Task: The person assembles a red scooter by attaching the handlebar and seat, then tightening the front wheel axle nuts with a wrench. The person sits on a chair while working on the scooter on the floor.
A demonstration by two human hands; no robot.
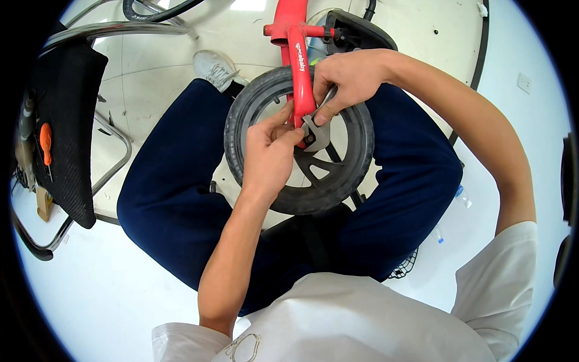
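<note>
At the near side, the person's light shirt (368, 320) is seen, with dark blue trousers (172, 175) spread to left and right. Between the knees stands a black-tyred wheel (301, 198), attached to a red fork (303, 90) that extends to the far side. The left hand (268, 154) is at the fork's lower end, its thumb and forefinger drawn nearly together beside the hub; whether they pinch a small part cannot be told. The right hand (353, 78) has its fingers closed on a grey adjustable wrench (321, 136), the head of which lies at the fork end, over the wheel's centre. To the right, clear bottles (463, 196) with blue caps lie on the floor. To the left, a chair (75, 127) with a black seat carries an orange-handled screwdriver (46, 139). Farther off, a pale shoe (212, 68) rests on the floor, left of the fork; a black padded part (371, 35) is at the far right of it.
</note>
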